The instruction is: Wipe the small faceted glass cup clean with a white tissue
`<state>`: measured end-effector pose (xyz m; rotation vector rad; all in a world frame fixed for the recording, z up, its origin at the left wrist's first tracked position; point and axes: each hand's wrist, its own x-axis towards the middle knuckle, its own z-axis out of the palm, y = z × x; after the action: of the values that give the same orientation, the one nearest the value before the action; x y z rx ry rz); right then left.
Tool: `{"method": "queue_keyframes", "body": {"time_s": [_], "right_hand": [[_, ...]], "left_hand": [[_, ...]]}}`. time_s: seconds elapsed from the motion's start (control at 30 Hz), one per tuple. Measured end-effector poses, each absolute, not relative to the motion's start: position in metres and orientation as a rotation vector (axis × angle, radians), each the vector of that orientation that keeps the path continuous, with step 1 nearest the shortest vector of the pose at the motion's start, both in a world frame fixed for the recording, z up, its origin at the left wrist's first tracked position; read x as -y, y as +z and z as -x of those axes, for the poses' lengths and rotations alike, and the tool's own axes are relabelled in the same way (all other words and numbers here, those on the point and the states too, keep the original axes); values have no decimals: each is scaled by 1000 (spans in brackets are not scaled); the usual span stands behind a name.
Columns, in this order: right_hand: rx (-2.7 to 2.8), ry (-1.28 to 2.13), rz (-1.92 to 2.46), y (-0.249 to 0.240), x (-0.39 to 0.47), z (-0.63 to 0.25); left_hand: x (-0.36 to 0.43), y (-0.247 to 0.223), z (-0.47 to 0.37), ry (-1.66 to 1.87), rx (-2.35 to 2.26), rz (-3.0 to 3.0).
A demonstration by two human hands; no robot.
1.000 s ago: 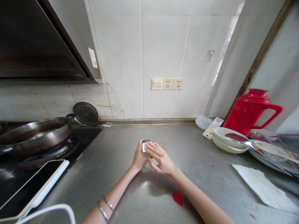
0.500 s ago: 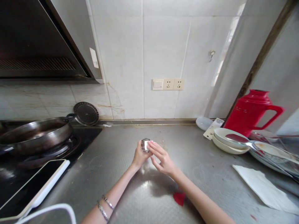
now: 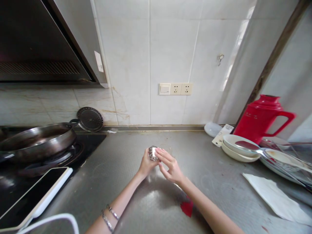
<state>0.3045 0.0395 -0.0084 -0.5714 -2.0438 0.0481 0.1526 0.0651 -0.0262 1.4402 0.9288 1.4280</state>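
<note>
Landmark: the cream socket panel (image 3: 175,89), one switch and two outlets, set in the wall; all places below are taken from it.
Wall: pale tiles (image 3: 126,48) around the panel, brownish streaks low to its left; small hook (image 3: 220,59) up to its right.
Hood: dark range hood (image 3: 48,42), upper left of the panel, slotted along its lower edge.
Bench: grey metal surface (image 3: 117,152) below the panel, with a raised strip at the wall; sheen and scattered marks visible.
Stove side: well left of and below the panel, a metal pan (image 3: 41,143) over the black hob (image 3: 94,140); a dark perforated disc (image 3: 90,119) leans at the wall; a pale-edged device (image 3: 36,196) and white cable (image 3: 63,215) nearer the viewer.
Crockery side: right of and below the panel, a red jug (image 3: 259,118), stacked bowls (image 3: 240,156) and a white sheet (image 3: 275,195).
Red patch: below the panel, beside the right forearm (image 3: 187,208); nature unclear.
Object: small patterned item (image 3: 153,152) with a white patch, below and slightly left of the panel.
Left grip: left hand (image 3: 146,165) curled around the object, fingers largely hidden.
Right grip: right hand (image 3: 171,168) loosely extended, thumb apart, fingertips against the object's white patch; not wrapped around it.
</note>
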Motion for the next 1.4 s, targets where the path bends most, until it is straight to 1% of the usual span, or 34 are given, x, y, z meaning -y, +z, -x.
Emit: {"method": "queue_keyframes", "body": {"time_s": [0.17, 0.33, 0.43, 0.57, 0.67, 0.8, 0.9, 1.13, 1.3, 1.4], "right_hand": [[1955, 118, 683, -7, -42, -307], [1962, 103, 599, -9, -41, -306], [1917, 151, 627, -10, -41, -304], [1794, 379, 789, -7, -43, -304], [1704, 612, 846, -6, -46, -305], [1542, 1012, 791, -8, -48, -301], [1449, 1154, 743, -9, -48, -296], [1395, 1194, 734, -8, -50, -294], [1346, 1175, 841, -3, -48, -295], [1258, 1247, 884, 2, -47, -296]], "left_hand": [[-60, -22, -154, 1406, -954, -1458], [-61, -21, -151, 1454, -958, -1479], [-60, -21, -151, 1437, -940, -1519], [-54, -17, -156, 1376, -936, -1586], [-50, -14, -159, 1353, -968, -1618], [-50, -13, -157, 1342, -986, -1652], [-50, -12, -155, 1328, -1009, -1721], [-51, -11, -153, 1237, -1128, -1813], [-55, -16, -150, 1171, -1062, -1812], [-57, -20, -147, 1147, -987, -1793]]}}
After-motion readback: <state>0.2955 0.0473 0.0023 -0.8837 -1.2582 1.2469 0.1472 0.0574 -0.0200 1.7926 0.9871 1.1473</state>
